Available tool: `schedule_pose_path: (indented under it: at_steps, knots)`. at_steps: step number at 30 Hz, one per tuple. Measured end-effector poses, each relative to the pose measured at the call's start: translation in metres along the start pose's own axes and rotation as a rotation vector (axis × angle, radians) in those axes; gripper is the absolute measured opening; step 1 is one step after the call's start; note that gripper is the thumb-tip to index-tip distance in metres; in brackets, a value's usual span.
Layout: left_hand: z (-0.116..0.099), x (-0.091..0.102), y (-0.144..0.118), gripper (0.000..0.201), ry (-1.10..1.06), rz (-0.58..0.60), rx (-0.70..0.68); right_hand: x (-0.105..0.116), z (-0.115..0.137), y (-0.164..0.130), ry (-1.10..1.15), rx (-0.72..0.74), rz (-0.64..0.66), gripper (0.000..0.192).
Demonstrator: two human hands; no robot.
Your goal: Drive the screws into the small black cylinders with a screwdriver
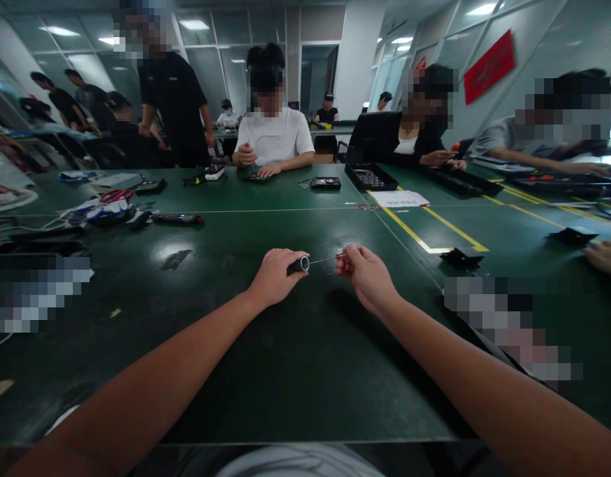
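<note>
Two of my bare arms stretch out over a wide dark green table (295, 371), the biggest thing before me, with a yellow line (424, 242) taped across its right half. Across it sit other people: one in a white shirt (275, 136) with both hands resting on the tabletop, one in black (414, 136) bent over a black tray (371, 177), and another standing in a dark shirt (173, 106) to the left. A white sheet of paper (400, 198) lies just beside the tray, and a small black box (326, 183) sits near the person in white. On the left side lie a tangle of cables (99, 211) and a dark pen-like tool (179, 218). Someone else's hand (606, 257) rests at the far right edge. Close in, my left hand (275, 275) is clenched around a short black handle (298, 265), its silver-rimmed end facing right. A thin metal shaft (322, 260) runs out from that end toward my right hand (362, 271), whose fingertips (345, 255) pinch something small and reddish at the shaft's far tip; it is too small to tell what. Both hands hover just above the tabletop, near its middle, close together but not touching.
</note>
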State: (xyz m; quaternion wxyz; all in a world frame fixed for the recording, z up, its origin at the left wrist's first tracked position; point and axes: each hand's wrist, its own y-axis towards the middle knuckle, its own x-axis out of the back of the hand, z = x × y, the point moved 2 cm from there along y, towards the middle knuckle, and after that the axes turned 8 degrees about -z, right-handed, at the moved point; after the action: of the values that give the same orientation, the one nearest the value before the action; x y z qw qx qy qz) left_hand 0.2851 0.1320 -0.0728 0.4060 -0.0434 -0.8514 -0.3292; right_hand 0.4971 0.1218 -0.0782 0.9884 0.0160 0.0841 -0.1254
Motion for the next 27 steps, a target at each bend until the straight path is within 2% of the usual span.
schedule_pose_path:
  at_steps: [9,20,24,27]
  knots:
    - [-0.002,0.000,-0.001,0.037,-0.028,0.000,0.010,-0.002,0.005,-0.005,-0.056,0.130,-0.033,0.028]
    - [0.011,-0.001,0.002,0.036,-0.037,-0.022,0.114,-0.007,0.020,-0.021,-0.337,0.334,0.242,0.025]
    - [0.012,-0.003,0.001,0.036,-0.032,-0.017,0.091,-0.008,0.021,-0.027,-0.481,0.353,0.165,0.042]
    - [0.010,-0.002,0.000,0.037,-0.019,0.001,0.069,-0.007,0.022,-0.026,-0.582,0.354,0.098,0.042]
